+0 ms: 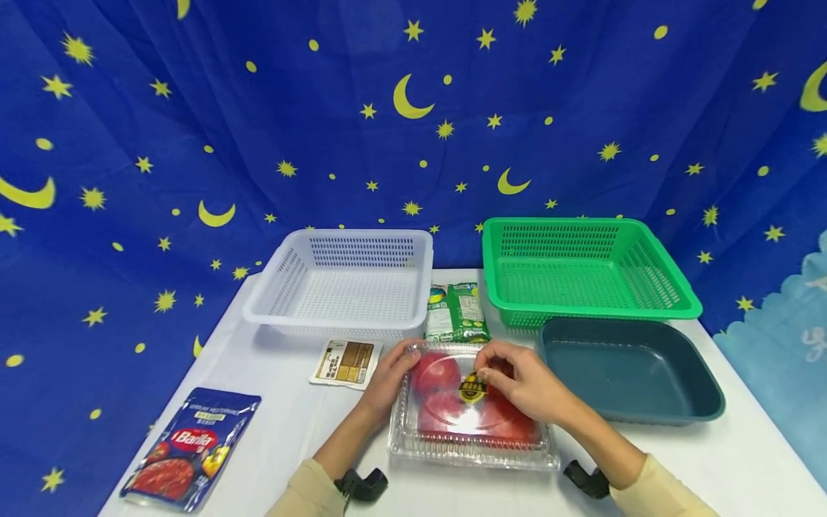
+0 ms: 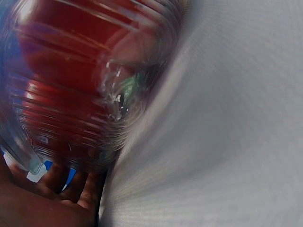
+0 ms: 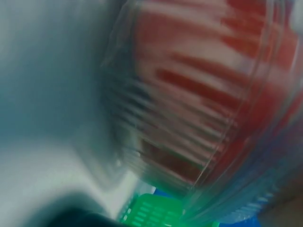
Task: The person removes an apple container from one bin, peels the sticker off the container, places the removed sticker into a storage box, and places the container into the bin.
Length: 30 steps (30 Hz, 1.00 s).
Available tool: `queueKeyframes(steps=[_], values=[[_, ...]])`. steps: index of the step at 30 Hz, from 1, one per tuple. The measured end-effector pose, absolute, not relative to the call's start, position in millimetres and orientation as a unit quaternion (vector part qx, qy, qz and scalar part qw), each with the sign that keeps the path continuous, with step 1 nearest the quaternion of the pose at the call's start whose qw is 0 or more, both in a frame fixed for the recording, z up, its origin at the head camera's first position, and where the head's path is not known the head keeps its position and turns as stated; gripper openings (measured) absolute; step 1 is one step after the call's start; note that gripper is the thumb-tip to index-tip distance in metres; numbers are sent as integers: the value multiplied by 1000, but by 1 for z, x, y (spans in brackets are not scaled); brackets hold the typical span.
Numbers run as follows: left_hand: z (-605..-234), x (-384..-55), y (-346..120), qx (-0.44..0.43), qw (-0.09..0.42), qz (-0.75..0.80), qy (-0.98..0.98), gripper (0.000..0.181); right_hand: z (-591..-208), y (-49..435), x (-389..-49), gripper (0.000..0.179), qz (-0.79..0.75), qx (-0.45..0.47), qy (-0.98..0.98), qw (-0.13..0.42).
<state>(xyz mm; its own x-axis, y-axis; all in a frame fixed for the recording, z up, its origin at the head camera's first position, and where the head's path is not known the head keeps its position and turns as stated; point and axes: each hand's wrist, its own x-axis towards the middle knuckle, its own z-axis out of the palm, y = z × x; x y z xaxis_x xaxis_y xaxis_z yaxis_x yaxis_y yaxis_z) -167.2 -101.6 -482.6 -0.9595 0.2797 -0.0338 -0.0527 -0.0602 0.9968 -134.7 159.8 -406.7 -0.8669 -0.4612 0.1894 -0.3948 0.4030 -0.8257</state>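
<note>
In the head view a clear plastic clamshell box [image 1: 478, 449] of round red fruit, which look like tomatoes [image 1: 437, 375], lies on the table in front of me. My left hand [image 1: 386, 380] grips its left rim, thumb on the lid; the left wrist view has those fingers [image 2: 87, 191] at the box's ribbed side. On the lid is a black and gold sticker [image 1: 473, 391]. My right hand [image 1: 526, 380] reaches over the lid from the right and pinches the sticker's upper edge between thumb and curled forefinger. Through the right wrist view the box [image 3: 184, 109] looks blurred.
Behind the box stand a white basket [image 1: 258, 310] and a green basket [image 1: 597, 313], with a green snack bag [image 1: 457, 312] between them. A dark teal basin [image 1: 633, 373] sits to the right. At left lie a small brown-and-white packet [image 1: 347, 362] and a blue Barilla sauce pouch [image 1: 192, 451].
</note>
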Motion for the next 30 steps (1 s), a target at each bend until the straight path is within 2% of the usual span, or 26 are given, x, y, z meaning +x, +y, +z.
queueKeyframes(steps=[13, 22, 30], values=[[-487, -165, -99, 88, 95, 727, 674, 41, -407, 167, -136, 4, -526, -253, 809, 71], [-486, -163, -100, 88, 96, 727, 674, 41, -406, 167, -136, 3, -544, -250, 798, 67], [-484, -166, -101, 90, 99, 731, 669, 42, -402, 165, -136, 9, -538, -247, 805, 32]])
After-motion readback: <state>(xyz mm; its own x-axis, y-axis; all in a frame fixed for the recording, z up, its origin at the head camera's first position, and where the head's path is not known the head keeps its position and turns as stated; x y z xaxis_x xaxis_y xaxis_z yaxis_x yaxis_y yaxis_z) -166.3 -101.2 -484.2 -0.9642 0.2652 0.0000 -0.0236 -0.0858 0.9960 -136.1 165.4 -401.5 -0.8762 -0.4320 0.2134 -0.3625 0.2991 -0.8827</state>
